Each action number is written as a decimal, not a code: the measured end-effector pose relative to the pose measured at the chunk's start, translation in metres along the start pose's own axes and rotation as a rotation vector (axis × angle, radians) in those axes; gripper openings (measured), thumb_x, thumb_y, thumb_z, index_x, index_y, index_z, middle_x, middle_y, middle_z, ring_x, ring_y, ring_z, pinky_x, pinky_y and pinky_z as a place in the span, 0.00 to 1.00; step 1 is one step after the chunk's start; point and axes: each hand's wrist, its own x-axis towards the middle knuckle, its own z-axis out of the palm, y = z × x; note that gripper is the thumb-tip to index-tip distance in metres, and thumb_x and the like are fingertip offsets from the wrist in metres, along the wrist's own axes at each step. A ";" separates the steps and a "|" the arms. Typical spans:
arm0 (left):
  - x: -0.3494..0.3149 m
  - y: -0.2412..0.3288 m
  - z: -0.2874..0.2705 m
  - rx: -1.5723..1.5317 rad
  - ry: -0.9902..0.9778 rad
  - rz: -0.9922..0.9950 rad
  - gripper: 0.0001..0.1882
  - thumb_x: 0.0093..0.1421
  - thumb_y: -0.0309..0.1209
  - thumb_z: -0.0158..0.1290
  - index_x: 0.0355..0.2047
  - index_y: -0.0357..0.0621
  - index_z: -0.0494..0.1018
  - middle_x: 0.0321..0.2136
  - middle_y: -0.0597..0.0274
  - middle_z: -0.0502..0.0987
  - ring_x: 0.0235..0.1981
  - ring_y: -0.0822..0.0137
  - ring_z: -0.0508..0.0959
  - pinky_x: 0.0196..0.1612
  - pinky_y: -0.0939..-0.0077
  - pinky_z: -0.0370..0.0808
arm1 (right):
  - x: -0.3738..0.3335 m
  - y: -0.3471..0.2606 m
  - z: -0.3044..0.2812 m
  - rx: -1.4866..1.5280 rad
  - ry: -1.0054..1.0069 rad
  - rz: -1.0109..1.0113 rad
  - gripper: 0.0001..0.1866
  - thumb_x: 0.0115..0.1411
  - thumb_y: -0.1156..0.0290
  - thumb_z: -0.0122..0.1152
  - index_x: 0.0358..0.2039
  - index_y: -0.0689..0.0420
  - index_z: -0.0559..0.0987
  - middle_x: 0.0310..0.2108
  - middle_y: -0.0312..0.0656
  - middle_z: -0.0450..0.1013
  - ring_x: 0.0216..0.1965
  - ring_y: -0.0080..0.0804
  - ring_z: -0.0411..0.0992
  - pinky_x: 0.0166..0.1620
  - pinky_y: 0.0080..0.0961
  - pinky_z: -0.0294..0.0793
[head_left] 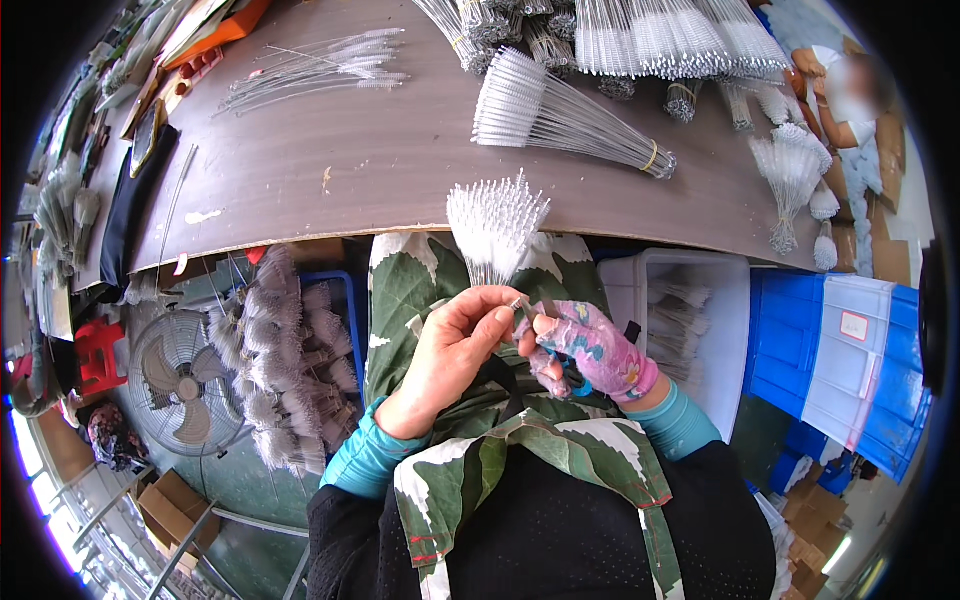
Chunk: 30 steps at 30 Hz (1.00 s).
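My left hand (465, 345) is closed around the wire stems of a bundle of thin brushes (497, 225). Their white bristle heads fan out upward, above my lap and close to the table edge. My right hand (598, 345), in a pink flowered glove with open fingertips, grips blue-handled pliers (578, 384). Most of that tool is hidden by the fingers; a bit of grey metal shows beside the stem ends. The fingertips of both hands meet at the lower end of the bundle. A patterned camouflage apron (410, 300) covers my lap.
On the brown table (390, 185) lie a banded brush bundle (560, 115), loose brushes (320, 70) and stacked bundles (680, 40). Brushes fill a white bin (735, 340) at right; more brushes (285, 370) and a fan (185, 385) are at left. Another person (850, 95) is far right.
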 end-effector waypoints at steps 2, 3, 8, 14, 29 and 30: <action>0.000 0.001 -0.001 -0.045 -0.032 0.019 0.10 0.64 0.25 0.45 0.45 0.36 0.69 0.31 0.67 0.73 0.32 0.80 0.68 0.35 0.87 0.67 | 0.001 0.000 -0.001 -0.014 -0.009 -0.005 0.15 0.64 0.62 0.47 0.31 0.62 0.73 0.14 0.35 0.62 0.14 0.23 0.62 0.18 0.19 0.63; 0.000 0.000 -0.001 -0.045 -0.032 0.019 0.10 0.64 0.25 0.45 0.45 0.36 0.69 0.31 0.67 0.73 0.32 0.80 0.68 0.35 0.87 0.67 | 0.001 0.000 -0.001 -0.029 -0.019 -0.010 0.15 0.64 0.62 0.47 0.31 0.62 0.73 0.14 0.35 0.62 0.14 0.23 0.62 0.18 0.19 0.63; 0.000 -0.002 -0.004 0.036 0.014 0.024 0.10 0.63 0.24 0.46 0.44 0.36 0.70 0.30 0.68 0.73 0.31 0.80 0.69 0.37 0.85 0.68 | 0.001 -0.001 0.000 -0.049 -0.005 0.006 0.15 0.64 0.62 0.47 0.31 0.62 0.73 0.14 0.35 0.62 0.14 0.22 0.62 0.18 0.19 0.63; -0.001 -0.002 0.000 0.096 0.030 0.091 0.08 0.63 0.24 0.47 0.41 0.35 0.70 0.29 0.69 0.73 0.32 0.80 0.69 0.36 0.85 0.68 | 0.000 -0.001 -0.001 -0.015 0.002 0.021 0.15 0.63 0.62 0.48 0.30 0.62 0.73 0.14 0.34 0.62 0.14 0.23 0.62 0.18 0.19 0.62; -0.003 -0.008 0.000 0.160 0.039 0.058 0.07 0.64 0.28 0.47 0.38 0.36 0.70 0.24 0.71 0.71 0.27 0.82 0.68 0.32 0.88 0.65 | -0.004 0.013 -0.041 -0.046 0.389 -0.378 0.13 0.64 0.60 0.48 0.33 0.57 0.70 0.15 0.32 0.61 0.14 0.22 0.62 0.15 0.16 0.58; -0.002 -0.006 0.001 0.158 0.040 0.060 0.07 0.64 0.28 0.47 0.38 0.36 0.70 0.24 0.71 0.71 0.27 0.82 0.68 0.32 0.88 0.65 | 0.000 0.013 -0.034 -0.030 0.339 -0.404 0.13 0.64 0.60 0.49 0.33 0.57 0.71 0.16 0.33 0.61 0.14 0.22 0.63 0.16 0.16 0.58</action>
